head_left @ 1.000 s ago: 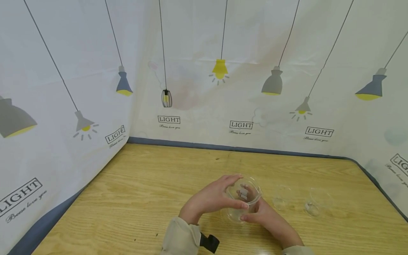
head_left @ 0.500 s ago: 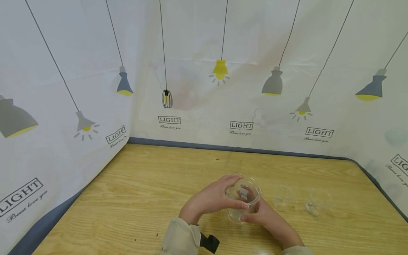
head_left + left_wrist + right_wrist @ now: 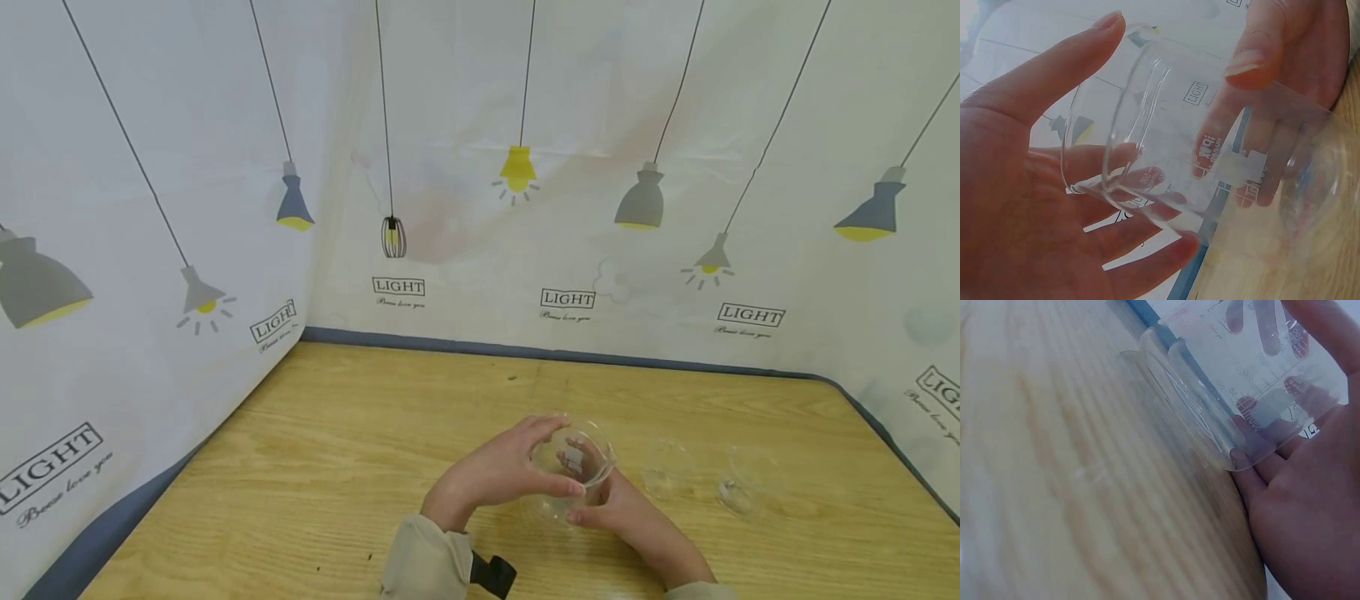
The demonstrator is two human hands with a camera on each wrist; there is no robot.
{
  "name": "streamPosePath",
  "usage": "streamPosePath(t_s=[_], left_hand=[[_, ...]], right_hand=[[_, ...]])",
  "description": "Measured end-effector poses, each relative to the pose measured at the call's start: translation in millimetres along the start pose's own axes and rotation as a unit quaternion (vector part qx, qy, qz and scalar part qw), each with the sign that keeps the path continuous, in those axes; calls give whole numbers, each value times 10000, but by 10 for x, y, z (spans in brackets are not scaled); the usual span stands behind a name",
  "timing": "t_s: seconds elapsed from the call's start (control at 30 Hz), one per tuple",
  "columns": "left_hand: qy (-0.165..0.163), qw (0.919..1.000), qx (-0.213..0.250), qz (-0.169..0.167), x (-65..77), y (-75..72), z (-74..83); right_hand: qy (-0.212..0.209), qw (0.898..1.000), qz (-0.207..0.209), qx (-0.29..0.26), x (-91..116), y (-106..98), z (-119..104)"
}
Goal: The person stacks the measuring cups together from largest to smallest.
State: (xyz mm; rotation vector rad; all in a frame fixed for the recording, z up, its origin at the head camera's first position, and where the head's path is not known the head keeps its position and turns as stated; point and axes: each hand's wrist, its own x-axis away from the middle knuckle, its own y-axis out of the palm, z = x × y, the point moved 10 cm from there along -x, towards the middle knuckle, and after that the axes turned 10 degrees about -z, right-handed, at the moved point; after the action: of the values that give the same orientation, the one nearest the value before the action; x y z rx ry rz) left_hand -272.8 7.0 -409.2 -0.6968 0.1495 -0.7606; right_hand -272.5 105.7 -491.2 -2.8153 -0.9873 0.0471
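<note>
A clear beaker [image 3: 572,457] with white printed scale marks is held between both hands, tilted. My left hand [image 3: 498,467] grips it near the rim, thumb on the near side and fingers round the far side. Two rims lie close together on the glass [image 3: 1147,119] in the left wrist view, as of one beaker inside another. My right hand [image 3: 633,512] holds it lower down, thumb in front and fingers behind, seen through the wall. In the right wrist view the beaker's base [image 3: 1191,406] faces the tabletop, past the fingers of my right hand [image 3: 1310,494].
Two more clear glass vessels, one nearer [image 3: 663,475] and one farther right [image 3: 738,487], stand on the wooden table [image 3: 360,433] right of the hands. A white curtain [image 3: 465,275] printed with lamps borders the back and sides. A black strap [image 3: 493,573] hangs at the left sleeve.
The head view has tipped slightly, so the scene sits a little lower. Both hands keep the same hold on the beaker, with no clear movement.
</note>
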Motion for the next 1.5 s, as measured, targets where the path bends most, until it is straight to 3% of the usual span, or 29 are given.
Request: streamPosePath(t_s=[0.5, 0.73, 0.97, 1.2, 1.37, 1.5], left_hand=[[-64, 9999, 97, -6, 6, -8, 9], [-31, 10000, 74, 3, 6, -6, 13], [44, 10000, 57, 35, -7, -8, 16], [20, 9998, 181, -2, -2, -3, 7], [-17, 9997, 255, -40, -7, 6, -2], [-22, 9995, 325, -54, -6, 10, -7]], right_hand=[[-339, 9990, -279, -68, -16, 40, -72], [-175, 9997, -144, -44, -13, 17, -37], [-408, 9988, -279, -67, -19, 30, -70], [-368, 9990, -238, -32, -27, 18, -56], [-638, 9973, -367, -59, -34, 35, -100], [-577, 9978, -337, -21, -32, 29, -85]])
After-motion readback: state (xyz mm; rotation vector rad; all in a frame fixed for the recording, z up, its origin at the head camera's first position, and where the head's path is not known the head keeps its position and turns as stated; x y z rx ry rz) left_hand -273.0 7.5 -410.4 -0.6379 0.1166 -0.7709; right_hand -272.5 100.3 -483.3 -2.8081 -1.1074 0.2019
